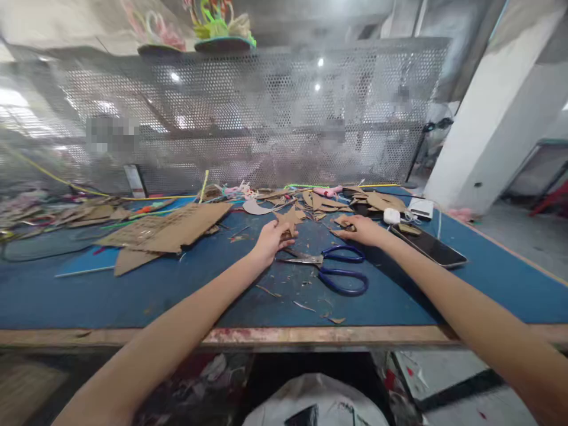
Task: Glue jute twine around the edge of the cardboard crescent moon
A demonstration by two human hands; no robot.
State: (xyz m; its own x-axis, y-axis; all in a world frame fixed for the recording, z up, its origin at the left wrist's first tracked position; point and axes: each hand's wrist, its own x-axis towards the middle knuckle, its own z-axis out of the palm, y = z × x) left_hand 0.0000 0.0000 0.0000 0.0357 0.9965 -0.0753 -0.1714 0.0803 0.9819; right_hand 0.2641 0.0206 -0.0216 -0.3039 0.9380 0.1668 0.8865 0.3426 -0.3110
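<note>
While scissors point(331, 266) lie between | left hand point(270, 239), right hand point(361, 229) pinch cardboard scraps point(290, 219).

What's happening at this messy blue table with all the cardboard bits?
A person reaches both bare arms over the blue-topped work table. The left hand touches a small star-shaped brown cardboard cutout; the right hand rests on another small brown cardboard scrap. Blue-handled metal scissors lie untouched between the hands, with a dark flat phone by the right forearm.
</note>
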